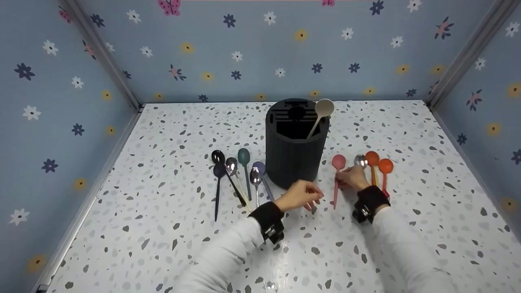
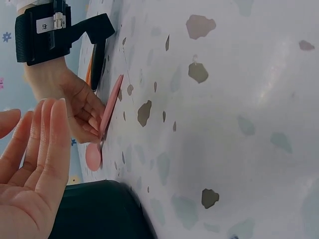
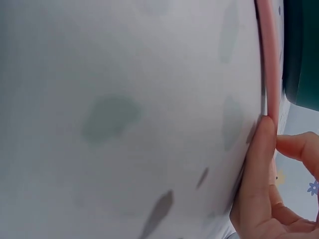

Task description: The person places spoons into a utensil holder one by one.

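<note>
My right hand (image 1: 353,178) pinches the handle of a pink spoon (image 1: 338,161) that lies on the speckled table, right of a black utensil holder (image 1: 295,158). Up close in the right wrist view, thumb and fingertip meet at the pink handle (image 3: 269,59). My left hand (image 1: 299,195) hovers in front of the holder with loose fingers and nothing in them. Seen from the left wrist, its fingers (image 2: 50,134) are nearly straight. A beige spoon (image 1: 324,108) leans in the holder's front opening, its bowl sticking out above the rim.
Beyond my right hand lie a silver spoon (image 1: 360,160) and two orange spoons (image 1: 386,165), partly covered by hand and wrist. Left of the holder are several more spoons, among them a green one (image 1: 244,156) and a dark one (image 1: 219,170). Flowered walls (image 1: 260,49) enclose the table.
</note>
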Motion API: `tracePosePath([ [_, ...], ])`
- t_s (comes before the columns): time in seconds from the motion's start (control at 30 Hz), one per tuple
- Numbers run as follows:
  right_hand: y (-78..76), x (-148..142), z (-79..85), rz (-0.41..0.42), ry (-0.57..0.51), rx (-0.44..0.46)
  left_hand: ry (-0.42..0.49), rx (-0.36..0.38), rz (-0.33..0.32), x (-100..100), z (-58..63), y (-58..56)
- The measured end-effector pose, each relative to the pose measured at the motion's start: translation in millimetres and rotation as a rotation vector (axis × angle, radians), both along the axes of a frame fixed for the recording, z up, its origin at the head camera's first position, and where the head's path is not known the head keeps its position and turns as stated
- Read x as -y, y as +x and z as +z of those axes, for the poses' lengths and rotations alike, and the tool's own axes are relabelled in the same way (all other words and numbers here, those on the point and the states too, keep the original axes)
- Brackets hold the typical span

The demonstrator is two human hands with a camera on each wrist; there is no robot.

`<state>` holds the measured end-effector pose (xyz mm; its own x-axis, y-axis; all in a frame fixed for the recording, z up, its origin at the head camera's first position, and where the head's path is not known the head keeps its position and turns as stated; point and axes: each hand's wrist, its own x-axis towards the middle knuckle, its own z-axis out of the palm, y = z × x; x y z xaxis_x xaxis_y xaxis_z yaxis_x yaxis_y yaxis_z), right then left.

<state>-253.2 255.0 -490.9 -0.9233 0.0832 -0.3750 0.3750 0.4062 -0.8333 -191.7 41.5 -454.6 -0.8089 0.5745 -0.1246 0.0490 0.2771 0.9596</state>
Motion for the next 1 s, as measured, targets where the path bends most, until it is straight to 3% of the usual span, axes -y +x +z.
tracePosePath([
  [0.33, 2.6, -6, 0.8, 0.046, -0.041, 0.026, -0.004, 0.058, 0.004, 0, -5.9, 2.1],
  [0.63, 21.1, -13, 9.8, 0.119, -0.331, 0.049, 0.021, 0.078, 0.006, 0, -8.5, 4.8],
  [0.73, 24.3, -12, 12.0, 0.145, -0.363, 0.051, 0.027, 0.099, 0.006, 1, -3.4, 7.5],
  [0.9, 26.2, -9, 14.1, 0.154, -0.378, 0.052, 0.029, 0.118, 0.016, 5, 15.9, 16.6],
  [1.0, 27.6, -7, 14.1, 0.173, -0.392, 0.040, 0.026, 0.119, 0.028, 5, 19.6, 19.7],
])
